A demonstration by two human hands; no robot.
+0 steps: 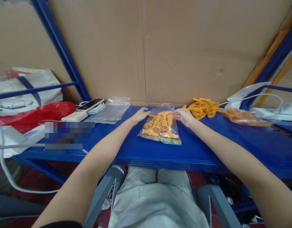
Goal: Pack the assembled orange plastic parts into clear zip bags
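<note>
A clear plastic bag (pixel 150 137) with a colourful printed strip along its near edge lies in front of me on the blue table. Several yellow-orange, horn-shaped plastic pieces (pixel 164 123) are inside it. My left hand (pixel 140 116) is at the bag's upper left side, fingers apart and reaching toward its edge. On the opposite side, the fingers of my right hand (pixel 184 117) stretch to the bag's right edge and seem to touch it. Close beyond my right hand is a loose pile of the same yellow-orange pieces (pixel 203 107).
Flat clear bags (pixel 113 110) lie at the back left, beside a phone (pixel 90 104), a coiled white cable and a white box (pixel 74 116). Another filled bag (pixel 243 117) lies to the right. Cardboard (pixel 184 47) backs the blue table (pixel 195 152); blue posts stand on both sides.
</note>
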